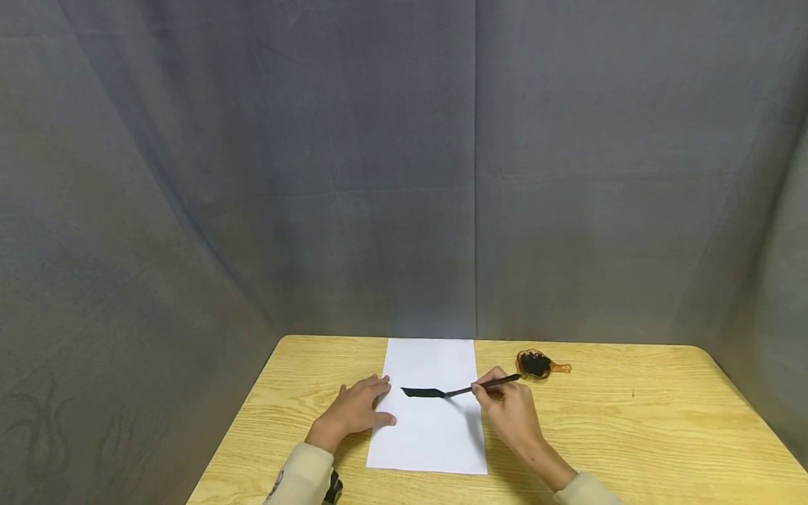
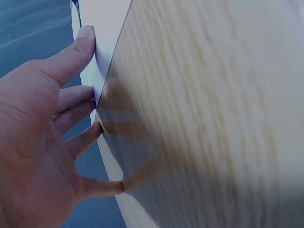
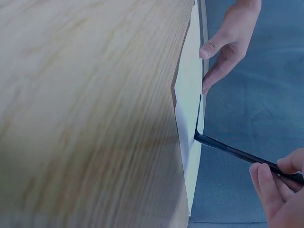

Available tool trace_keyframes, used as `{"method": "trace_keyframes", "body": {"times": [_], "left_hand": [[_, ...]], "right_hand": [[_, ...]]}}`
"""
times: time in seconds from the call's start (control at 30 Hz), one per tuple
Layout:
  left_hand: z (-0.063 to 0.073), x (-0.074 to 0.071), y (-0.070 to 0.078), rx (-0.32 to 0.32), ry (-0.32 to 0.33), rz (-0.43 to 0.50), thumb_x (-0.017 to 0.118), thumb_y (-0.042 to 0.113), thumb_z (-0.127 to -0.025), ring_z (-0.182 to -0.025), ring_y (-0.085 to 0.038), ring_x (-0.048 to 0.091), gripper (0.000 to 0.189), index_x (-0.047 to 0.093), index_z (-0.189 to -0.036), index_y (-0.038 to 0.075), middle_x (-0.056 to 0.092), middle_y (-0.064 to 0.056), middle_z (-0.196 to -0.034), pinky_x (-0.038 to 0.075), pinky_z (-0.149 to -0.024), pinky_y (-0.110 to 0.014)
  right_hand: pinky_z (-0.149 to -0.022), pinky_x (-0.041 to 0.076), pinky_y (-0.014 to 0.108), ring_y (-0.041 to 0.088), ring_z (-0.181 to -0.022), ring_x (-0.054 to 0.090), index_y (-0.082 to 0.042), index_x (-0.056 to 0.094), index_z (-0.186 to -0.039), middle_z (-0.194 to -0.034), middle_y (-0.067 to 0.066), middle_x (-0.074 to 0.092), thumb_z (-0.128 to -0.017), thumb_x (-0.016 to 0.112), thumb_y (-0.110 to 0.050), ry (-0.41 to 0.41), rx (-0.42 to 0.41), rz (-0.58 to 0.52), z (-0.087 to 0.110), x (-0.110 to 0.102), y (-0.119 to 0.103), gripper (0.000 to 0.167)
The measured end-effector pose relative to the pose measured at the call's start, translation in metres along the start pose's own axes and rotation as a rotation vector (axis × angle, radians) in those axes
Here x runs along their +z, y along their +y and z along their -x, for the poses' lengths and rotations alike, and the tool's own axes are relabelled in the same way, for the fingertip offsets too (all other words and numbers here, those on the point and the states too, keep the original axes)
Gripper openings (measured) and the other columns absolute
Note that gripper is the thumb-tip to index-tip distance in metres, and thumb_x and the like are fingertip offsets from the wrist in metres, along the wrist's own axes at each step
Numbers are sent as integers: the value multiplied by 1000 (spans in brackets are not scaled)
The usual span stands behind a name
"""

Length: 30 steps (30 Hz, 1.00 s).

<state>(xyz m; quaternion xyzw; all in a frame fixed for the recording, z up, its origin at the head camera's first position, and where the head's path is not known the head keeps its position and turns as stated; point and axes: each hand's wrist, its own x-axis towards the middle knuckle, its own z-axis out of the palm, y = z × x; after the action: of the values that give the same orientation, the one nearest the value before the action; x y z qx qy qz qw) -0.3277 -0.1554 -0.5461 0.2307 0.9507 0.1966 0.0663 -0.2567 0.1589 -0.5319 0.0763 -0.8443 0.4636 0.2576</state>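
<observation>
A sheet of white paper (image 1: 429,445) lies on the wooden table, with a thick black stroke (image 1: 421,393) running across it. My right hand (image 1: 510,414) pinches a dark paintbrush (image 1: 499,381) between thumb and fingers, the handle slanting up to the right. Its tip meets the right end of the stroke; in the right wrist view the brush (image 3: 232,151) touches the paper there. On the paper's left edge rests my left hand (image 1: 356,407), fingers spread, thumb on the sheet. The left wrist view shows these fingertips (image 2: 97,127) pressed down along the paper's edge.
Right of the paper, toward the back, sits a small amber dish (image 1: 560,367) with a short handle and black ink (image 1: 535,362) inside. Grey curtains (image 1: 391,175) hang behind the table (image 1: 663,428) and on both sides.
</observation>
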Motion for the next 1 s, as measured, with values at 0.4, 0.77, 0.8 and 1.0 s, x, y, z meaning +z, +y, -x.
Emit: {"method": "trace_keyframes", "body": {"times": [0.4,0.77,0.8,1.0], "left_hand": [[1,-1,0,9,0,10,83,47,-90,-156,-39,43,78,59,-152,6,51,-12,-165,22,-116,-87],[2,-2,1,7,0,19,84,45,-90,-155,-39,43,78,59,-151,5,51,-13,-164,22,-116,-87],[1,-1,1,7,-2,17,84,45,-90,-155,-39,43,78,59,-151,5,51,-12,-164,22,-116,-87],[1,-1,0,9,-2,13,84,46,-89,-155,-39,43,78,59,-151,5,51,-12,-164,22,-115,-87]], "right_hand": [[-72,63,20,22,-81,80,-6,74,-90,-86,6,80,-91,80,-2,-8,31,7,1,-5,1,7],[-72,63,21,20,-81,80,-9,73,-88,-85,4,80,-91,80,-2,4,43,23,2,-9,3,10],[-72,63,21,19,-80,80,-7,73,-88,-85,4,79,-91,80,-3,1,46,22,2,-10,3,9],[-71,63,21,18,-80,79,-5,73,-89,-85,4,79,-92,80,-3,-4,47,23,2,-13,3,8]]}}
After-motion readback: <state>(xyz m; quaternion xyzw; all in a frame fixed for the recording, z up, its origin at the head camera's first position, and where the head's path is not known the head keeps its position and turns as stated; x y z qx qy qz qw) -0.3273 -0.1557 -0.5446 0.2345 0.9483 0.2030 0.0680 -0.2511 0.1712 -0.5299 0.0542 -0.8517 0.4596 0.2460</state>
